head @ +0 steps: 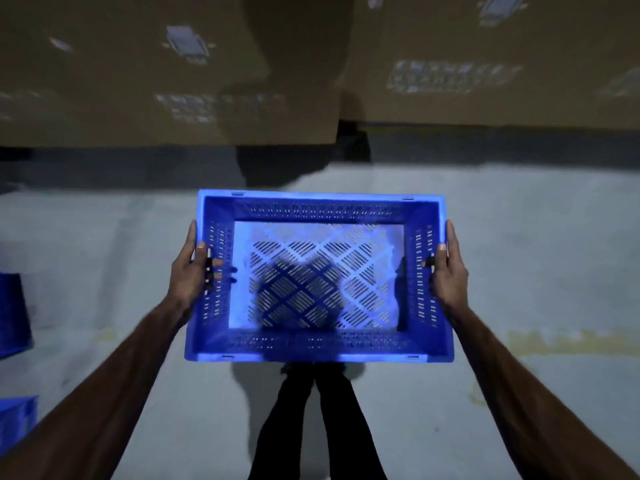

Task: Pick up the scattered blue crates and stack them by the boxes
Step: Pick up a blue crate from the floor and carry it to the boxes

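Cardboard boxes (166,81) behind; hands grip slotted crate (318,275).

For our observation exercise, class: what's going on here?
A person holds an empty blue crate level in front of them, left hand and right hand gripping its short sides, fingers hooked into the handle slots. They face big cardboard boxes across the grey floor. Parts of two more blue crates show at the left edge.

crate (318,277) between hands, boxes (166,74) behind
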The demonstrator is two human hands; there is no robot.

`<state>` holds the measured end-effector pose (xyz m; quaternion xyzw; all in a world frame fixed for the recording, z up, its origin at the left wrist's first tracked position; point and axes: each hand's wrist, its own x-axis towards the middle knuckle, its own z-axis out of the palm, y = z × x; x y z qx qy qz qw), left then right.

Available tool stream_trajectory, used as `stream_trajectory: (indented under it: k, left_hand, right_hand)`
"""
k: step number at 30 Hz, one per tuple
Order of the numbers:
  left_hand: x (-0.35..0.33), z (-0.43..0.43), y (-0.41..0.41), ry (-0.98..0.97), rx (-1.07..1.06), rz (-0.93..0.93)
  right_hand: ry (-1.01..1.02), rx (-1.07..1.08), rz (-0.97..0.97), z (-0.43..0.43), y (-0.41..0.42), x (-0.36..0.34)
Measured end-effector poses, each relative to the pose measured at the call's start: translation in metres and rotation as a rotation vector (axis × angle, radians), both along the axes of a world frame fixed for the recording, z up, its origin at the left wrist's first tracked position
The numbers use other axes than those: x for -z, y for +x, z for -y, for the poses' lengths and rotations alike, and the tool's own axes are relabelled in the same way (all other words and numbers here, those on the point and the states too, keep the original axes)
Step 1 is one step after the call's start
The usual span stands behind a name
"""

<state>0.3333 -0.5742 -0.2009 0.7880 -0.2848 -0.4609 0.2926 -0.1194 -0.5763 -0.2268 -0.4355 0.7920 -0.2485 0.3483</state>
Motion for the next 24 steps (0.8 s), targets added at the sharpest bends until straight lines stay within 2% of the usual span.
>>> stream_trajectory:
  k: [7, 12, 17, 24]
  left_hand:
    - [0.208, 0.059, 0.004, 0.039, 0.015, 0.003]
    - [0.325, 0.076, 0.014, 0.007, 0.052, 0.008]
    - [0.393, 0.082, 0.026, 0.024, 0.087, -0.034]
    - [0.438, 0.088, 0.032, 0.028, 0.085, -0.044]
  right_hand:
    - [0.025, 0.037, -0.065, 0.057, -0.002, 0.206]
    - [-0.008, 0.017, -0.103, 0.073, 0.016, 0.306]
    - [0.008, -0.019, -0.161, 0.082, 0.018, 0.378]
    - [0.115, -0.044, -0.104, 0.090, 0.027, 0.420]
